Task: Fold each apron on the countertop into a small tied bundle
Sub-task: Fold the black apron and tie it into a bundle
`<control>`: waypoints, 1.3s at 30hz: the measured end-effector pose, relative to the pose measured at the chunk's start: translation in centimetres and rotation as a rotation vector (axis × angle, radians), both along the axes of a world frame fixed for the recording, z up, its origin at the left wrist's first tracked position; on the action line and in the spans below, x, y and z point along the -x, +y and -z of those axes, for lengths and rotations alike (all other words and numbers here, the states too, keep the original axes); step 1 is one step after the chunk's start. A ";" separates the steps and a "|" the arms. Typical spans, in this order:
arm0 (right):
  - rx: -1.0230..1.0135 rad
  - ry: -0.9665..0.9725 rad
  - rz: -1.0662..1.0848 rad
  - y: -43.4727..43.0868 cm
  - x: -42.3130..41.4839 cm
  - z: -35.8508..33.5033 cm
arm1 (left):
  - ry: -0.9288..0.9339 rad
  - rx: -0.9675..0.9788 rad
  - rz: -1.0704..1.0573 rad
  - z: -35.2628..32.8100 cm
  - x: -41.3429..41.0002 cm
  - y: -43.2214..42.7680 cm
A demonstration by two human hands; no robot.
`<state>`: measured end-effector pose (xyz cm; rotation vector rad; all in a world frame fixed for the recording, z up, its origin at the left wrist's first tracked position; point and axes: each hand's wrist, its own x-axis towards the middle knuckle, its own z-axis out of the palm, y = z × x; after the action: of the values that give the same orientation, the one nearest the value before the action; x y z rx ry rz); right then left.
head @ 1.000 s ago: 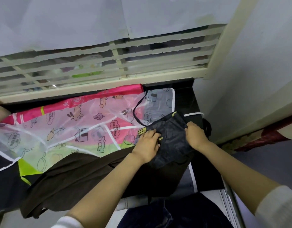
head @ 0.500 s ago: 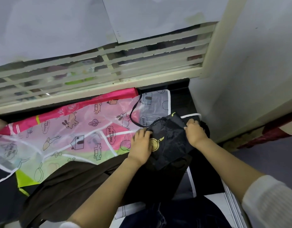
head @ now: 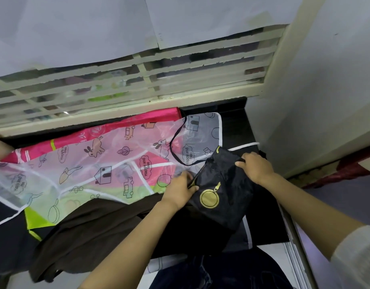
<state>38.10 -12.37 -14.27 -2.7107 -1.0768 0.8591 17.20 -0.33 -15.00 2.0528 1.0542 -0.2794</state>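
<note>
Seemingly thin, limp and slippery, the black apron (head: 223, 182) is lying at the right end of the worktop (head: 235, 126); the left hand (head: 180, 190) and right hand (head: 256, 166) are pinching its folded edges.

Both hands on a folded black glossy apron (head: 221, 184), forearms extending in from the near side.
Left hand (head: 179, 190) pinches its left edge, thumb on top; right hand (head: 256, 166) grips the far right corner, fingers curled over it. Both forearms bare, wrists roughly straight.
</note>
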 end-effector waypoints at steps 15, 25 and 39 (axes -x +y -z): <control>-0.386 -0.131 -0.303 1.7 5.5 -1.6 | 0.006 -0.116 -0.142 -1.3 1.6 -3.9; -0.059 0.467 0.283 -4.6 5.5 0.4 | -0.179 -0.032 -0.375 -1.4 0.5 -5.3; -0.342 0.014 0.013 -7.3 3.1 -0.9 | 0.021 -0.508 0.118 -2.1 -1.4 -9.6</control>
<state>35.04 -19.64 -13.42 -2.4220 -1.0875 0.6235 18.61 -9.96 -12.91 2.5740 1.0991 -0.0951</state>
